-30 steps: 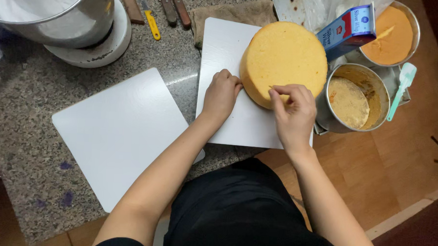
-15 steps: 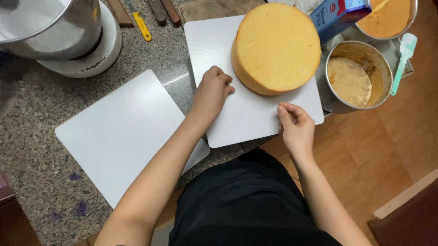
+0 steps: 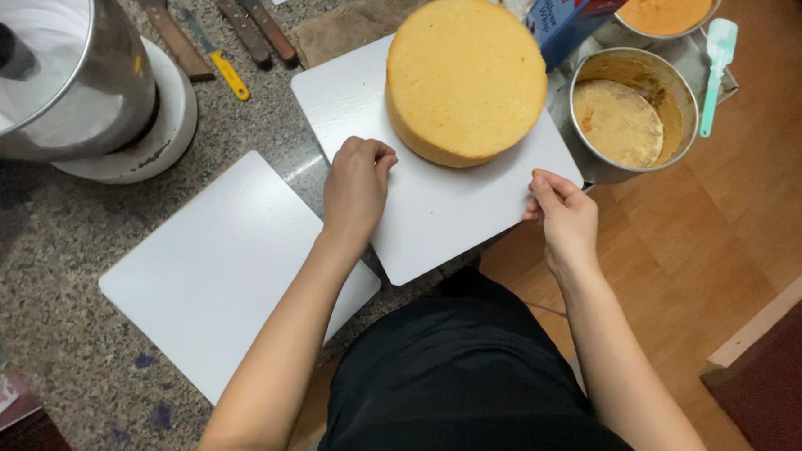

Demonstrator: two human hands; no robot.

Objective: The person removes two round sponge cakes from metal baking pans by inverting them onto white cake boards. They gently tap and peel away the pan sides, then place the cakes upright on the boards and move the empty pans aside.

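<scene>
A round yellow sponge cake (image 3: pixel 466 75) sits on a white square board (image 3: pixel 438 209) that overhangs the counter edge. My left hand (image 3: pixel 356 189) rests fist-like on the board's left side, knuckles close to the cake. My right hand (image 3: pixel 563 219) pinches the board's right edge, just below the cake. Neither hand touches the cake.
A second white board (image 3: pixel 214 276) lies on the speckled counter to the left. A steel mixer bowl (image 3: pixel 52 66) stands at far left, knives (image 3: pixel 234 20) lie behind. A crumb-lined cake tin (image 3: pixel 631 118), a blue carton (image 3: pixel 568 16) and a teal spatula (image 3: pixel 716 68) are at right.
My right hand left the cake's side and took hold of the board's right edge. My left hand slid lower on the board. The cake now sits further from me.
</scene>
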